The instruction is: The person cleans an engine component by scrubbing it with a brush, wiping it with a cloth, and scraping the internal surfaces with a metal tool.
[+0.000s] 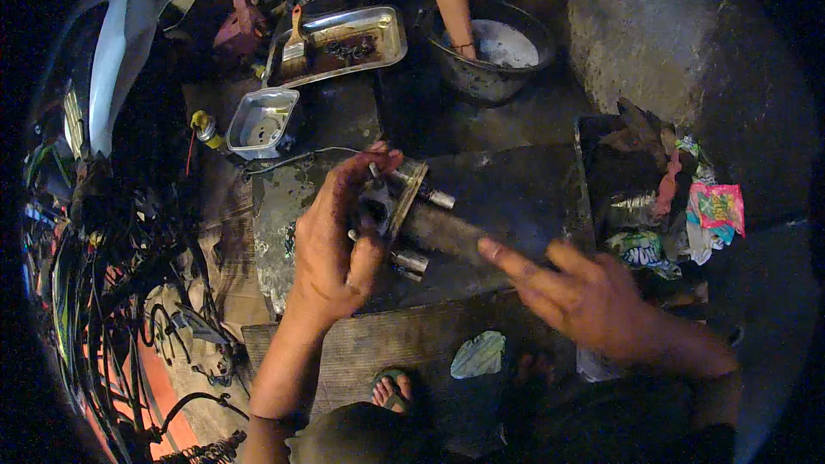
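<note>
My left hand (331, 245) is wrapped around a metal engine part (391, 210) with a flat flange and metal pegs sticking out to the right. The part is held up above a dark board (507, 180). From the right, my right hand (576, 292) grips a flat brownish strip-like tool (447, 235), whose far end meets the part's flange side. Motion smears both the tool and my right fingers, so its exact kind cannot be made out.
Beyond the board lie a metal tray (378, 39) with a paintbrush (295, 41), a small metal pan (262, 123) and a yellow-capped can (206, 129). Another person's hand dips into a black basin (490, 77). Motorcycle parts (94, 232) crowd the left; rags and wrappers (713, 210) lie right.
</note>
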A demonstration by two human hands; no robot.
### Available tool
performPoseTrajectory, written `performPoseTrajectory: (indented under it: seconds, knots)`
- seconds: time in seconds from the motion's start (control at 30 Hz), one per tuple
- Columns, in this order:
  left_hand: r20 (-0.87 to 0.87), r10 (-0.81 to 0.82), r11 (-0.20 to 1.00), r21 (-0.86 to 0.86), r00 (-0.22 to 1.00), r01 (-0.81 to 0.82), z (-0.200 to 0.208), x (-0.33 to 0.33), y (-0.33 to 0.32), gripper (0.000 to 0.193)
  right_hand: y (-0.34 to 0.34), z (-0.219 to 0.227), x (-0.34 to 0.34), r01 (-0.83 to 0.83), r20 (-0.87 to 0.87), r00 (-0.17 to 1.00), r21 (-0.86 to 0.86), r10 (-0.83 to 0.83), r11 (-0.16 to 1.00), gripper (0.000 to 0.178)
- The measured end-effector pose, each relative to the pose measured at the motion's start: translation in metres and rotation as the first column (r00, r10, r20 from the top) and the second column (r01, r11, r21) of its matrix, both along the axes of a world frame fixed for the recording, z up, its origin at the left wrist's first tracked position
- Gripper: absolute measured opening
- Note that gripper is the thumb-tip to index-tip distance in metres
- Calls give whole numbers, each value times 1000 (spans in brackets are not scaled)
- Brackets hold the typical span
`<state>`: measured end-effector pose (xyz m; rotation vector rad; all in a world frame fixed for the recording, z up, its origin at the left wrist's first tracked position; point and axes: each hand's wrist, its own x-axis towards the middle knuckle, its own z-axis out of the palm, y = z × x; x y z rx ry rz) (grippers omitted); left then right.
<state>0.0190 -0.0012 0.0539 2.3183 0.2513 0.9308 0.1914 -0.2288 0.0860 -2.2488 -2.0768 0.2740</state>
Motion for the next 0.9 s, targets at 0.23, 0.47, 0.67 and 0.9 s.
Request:
performPoseTrajectory:
  seconds: [0.23,0.47,0.67,0.9]
  knots:
    - [12,-18,1000,-15,1000,19,-4,0,-6,51,-6,13,11,5,-191,981,-154,-35,988,53]
    - [77,-16,1000,-21,997,18,-4,3,-1,50,1,-24,-1,116,-637,766,269,86,956,59]
    - [82,-11,1000,-11,997,12,-12,5,-3,53,-10,-6,0,-149,42,988,-28,150,988,58]
    - [59,39,999,-15,998,-38,-3,2,-11,49,-7,-4,4,36,-146,988,-82,-48,996,57]
